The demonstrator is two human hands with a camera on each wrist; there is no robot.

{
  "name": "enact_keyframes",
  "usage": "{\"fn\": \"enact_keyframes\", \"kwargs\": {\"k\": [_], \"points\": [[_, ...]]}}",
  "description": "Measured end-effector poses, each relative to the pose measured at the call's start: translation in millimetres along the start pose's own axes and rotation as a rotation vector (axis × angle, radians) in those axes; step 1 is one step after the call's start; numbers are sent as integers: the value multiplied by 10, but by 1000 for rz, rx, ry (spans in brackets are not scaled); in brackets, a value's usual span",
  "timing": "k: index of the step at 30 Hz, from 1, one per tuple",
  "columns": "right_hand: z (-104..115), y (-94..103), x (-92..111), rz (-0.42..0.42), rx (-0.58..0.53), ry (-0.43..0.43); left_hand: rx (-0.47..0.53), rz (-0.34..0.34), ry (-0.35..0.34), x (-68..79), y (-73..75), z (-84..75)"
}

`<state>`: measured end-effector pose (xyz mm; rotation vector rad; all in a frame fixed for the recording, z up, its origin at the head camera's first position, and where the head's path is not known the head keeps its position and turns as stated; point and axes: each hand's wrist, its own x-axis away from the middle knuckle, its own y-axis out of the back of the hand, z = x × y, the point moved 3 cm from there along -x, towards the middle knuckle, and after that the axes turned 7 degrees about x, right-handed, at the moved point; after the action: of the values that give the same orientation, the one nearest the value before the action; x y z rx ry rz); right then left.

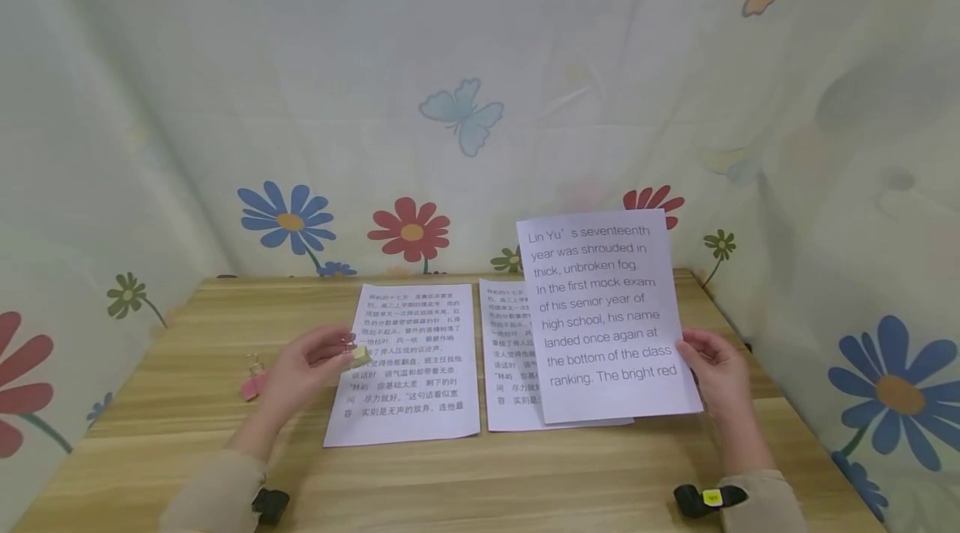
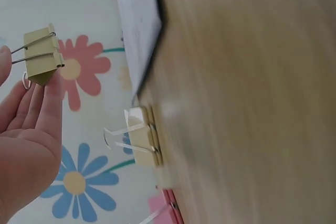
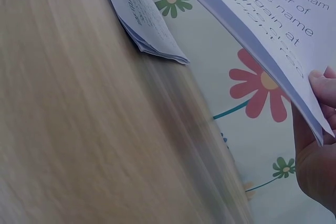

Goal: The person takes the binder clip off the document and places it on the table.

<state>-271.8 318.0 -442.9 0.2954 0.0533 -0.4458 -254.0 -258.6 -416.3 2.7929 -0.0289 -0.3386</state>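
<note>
My left hand point(image 1: 303, 375) pinches a yellow-green binder clip point(image 2: 39, 51) by its wire handles, above the left edge of a paper stack point(image 1: 408, 416) printed with Chinese text. My right hand point(image 1: 718, 375) grips the right edge of several sheets of paper point(image 1: 607, 325) with large English print, raised and facing me. In the right wrist view the thumb presses on the front of these sheets point(image 3: 283, 30). Behind them a second stack with Chinese text point(image 1: 501, 366) lies on the table, partly covered.
A pale yellow binder clip point(image 2: 142, 137) and a pink binder clip point(image 1: 253, 385) stand on the wooden table point(image 1: 390, 487), left of my left hand. A cloth backdrop point(image 1: 337, 141) with flowers and butterflies hangs behind and beside the table.
</note>
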Motion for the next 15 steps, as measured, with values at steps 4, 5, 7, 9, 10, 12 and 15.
{"fn": "enact_keyframes", "kwargs": {"k": [4, 5, 7, 9, 10, 12, 15], "points": [[-10, 9, -17, 12, -44, -10, -50, 16, -4, 77, 144, 78], [-13, 16, -23, 14, -44, -15, -62, 21, -5, 92, 177, 99], [-18, 37, -35, 14, -49, -25, -91, 32, -4, 120, 239, 130], [-24, 64, -44, 7, -50, -43, -111, 43, -4, 141, 296, 156], [-28, 78, -49, 4, -47, -53, -117, 47, -7, 148, 322, 163], [-40, 104, -56, -3, -55, -83, -129, 64, -9, 163, 372, 171], [-60, 138, -59, 1, -37, -120, -147, 92, 5, 182, 445, 187]]}}
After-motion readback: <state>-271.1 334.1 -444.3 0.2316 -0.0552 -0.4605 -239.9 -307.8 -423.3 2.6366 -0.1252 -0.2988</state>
